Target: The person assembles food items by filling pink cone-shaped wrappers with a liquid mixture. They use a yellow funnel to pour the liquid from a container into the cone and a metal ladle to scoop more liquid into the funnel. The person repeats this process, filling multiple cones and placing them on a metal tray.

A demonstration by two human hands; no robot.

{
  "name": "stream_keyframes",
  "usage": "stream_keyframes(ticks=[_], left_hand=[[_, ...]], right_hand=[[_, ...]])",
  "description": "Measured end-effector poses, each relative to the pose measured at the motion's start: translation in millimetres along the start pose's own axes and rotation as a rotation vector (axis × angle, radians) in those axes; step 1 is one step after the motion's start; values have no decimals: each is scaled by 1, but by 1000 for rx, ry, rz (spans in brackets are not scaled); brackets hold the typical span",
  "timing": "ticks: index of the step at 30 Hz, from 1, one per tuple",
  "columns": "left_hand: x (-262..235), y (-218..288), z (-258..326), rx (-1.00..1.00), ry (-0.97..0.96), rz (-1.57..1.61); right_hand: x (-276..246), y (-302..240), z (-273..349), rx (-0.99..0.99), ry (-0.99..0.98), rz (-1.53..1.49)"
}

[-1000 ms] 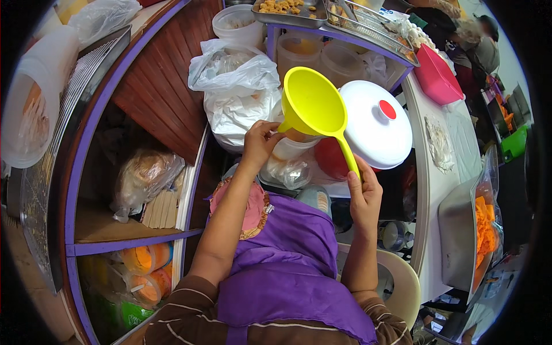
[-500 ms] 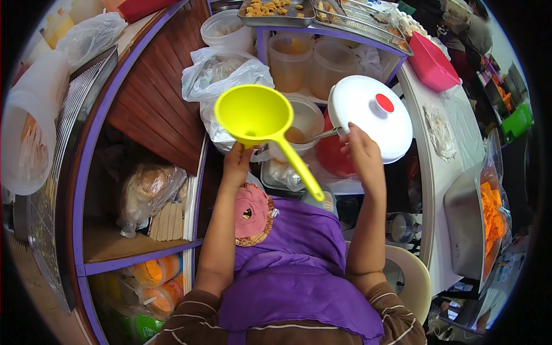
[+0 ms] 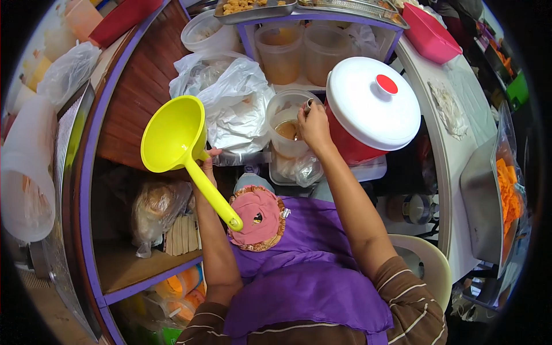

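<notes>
A yellow-green plastic dipper [image 3: 176, 135] with a long handle is tilted at the left, its bowl opening facing up and left. My left hand [image 3: 210, 160] grips it, mostly hidden behind the bowl and handle. My right hand [image 3: 315, 124] is closed around the metal handle of a utensil [image 3: 309, 105], over a clear plastic container [image 3: 278, 109]. Brown liquid [image 3: 287, 130] lies in the container, and the utensil's lower end goes down into it, so its kind is hidden. Just right of that hand stands a red tub with a white lid [image 3: 368, 103].
White plastic bags [image 3: 236, 109] sit left of the container. Behind, two tall clear tubs [image 3: 280, 57] stand under a purple-edged shelf bearing a metal tray [image 3: 256, 12]. A pink basin [image 3: 430, 34] rests on the right counter. A pink round cloth item [image 3: 257, 221] lies on my lap.
My left hand has moved left and down with the dipper. My right hand has gone left with the metal utensil, from beside the lidded tub to over the clear container.
</notes>
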State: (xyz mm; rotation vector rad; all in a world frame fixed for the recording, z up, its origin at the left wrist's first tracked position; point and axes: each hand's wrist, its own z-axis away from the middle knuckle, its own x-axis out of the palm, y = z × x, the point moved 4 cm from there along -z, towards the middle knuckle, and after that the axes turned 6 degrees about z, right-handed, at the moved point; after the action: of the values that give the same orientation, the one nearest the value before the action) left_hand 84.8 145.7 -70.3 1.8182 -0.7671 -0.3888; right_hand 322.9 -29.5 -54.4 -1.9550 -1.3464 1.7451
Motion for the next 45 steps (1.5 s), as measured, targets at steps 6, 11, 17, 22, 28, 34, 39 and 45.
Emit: stream_keyframes(ticks=[6, 11, 17, 22, 28, 34, 39, 45], left_hand=[[-1, -16, 1, -52, 3, -8], [11, -20, 0, -96, 35, -14], [15, -29, -1, -137, 31, 36], [17, -37, -3, -190, 9, 20], [16, -52, -3, -170, -37, -29], [33, -42, -11, -115, -99, -123], [52, -45, -16, -170, -98, -102], [71, -70, -17, -308, -201, -156]], right_hand=[[-21, -12, 11, -295, -199, -73], [-17, 11, 9, -218, -116, -155], [-14, 31, 20, 6, 5, -301], [-27, 37, 25, 78, 84, -377], [-63, 20, 37, 175, 143, -442], [-92, 18, 40, 193, 200, -652], [-127, 8, 40, 185, 255, -773], [-177, -10, 31, 133, 324, -823]])
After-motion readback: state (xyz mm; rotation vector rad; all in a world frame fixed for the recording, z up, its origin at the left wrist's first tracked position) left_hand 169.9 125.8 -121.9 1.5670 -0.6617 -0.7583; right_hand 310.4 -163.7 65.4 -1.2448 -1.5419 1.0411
